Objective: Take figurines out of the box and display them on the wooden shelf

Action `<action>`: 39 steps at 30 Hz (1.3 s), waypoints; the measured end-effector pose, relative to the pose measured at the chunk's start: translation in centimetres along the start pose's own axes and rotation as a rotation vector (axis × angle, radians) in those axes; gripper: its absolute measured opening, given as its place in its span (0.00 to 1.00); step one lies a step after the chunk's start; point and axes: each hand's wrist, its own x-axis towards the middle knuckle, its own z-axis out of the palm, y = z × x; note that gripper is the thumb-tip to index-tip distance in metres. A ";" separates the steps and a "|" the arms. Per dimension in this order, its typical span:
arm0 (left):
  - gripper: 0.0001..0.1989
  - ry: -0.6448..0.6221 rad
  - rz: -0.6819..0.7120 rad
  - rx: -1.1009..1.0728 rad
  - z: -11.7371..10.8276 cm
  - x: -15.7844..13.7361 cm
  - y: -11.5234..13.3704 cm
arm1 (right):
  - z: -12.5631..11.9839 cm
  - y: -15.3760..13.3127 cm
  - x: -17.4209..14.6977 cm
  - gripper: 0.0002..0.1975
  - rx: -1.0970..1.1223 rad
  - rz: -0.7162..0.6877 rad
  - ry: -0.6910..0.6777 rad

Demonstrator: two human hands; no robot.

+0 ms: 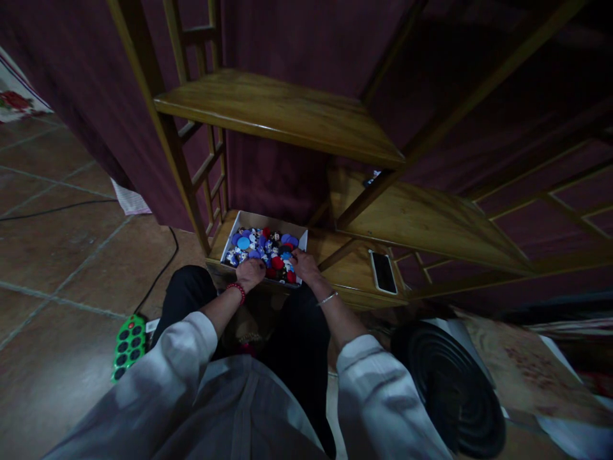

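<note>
A white open box (306,237) stands on the lowest wooden shelf in front of me. It is filled with small blue, purple, red and white figure-like pieces and round discs, among them a light blue disc (243,243) and a red disc (277,262). My left hand (251,273), with a red bead bracelet, is at the box's front edge, its fingers curled over the pieces. My right hand (305,264), with a silver bangle, reaches in at the right side, fingertips pinched together among the pieces. What either hand holds is too small to make out.
A phone (384,273) lies on the shelf to the right. Upper shelf boards (282,115) jut out above the box. A green power strip (129,345) with a black cable is on the tiled floor at left. A black round ridged object (450,383) stands at right.
</note>
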 end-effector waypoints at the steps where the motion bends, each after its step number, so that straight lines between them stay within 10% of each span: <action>1: 0.14 0.000 0.000 -0.006 0.0 0.0 0.0 | 0.0 0.1 0.0 0.11 0.003 -0.010 -0.011; 39: 0.14 0.029 0.111 -0.006 0.7 0.2 -0.8 | 2.1 -0.1 -2.1 0.34 -0.132 -0.145 0.030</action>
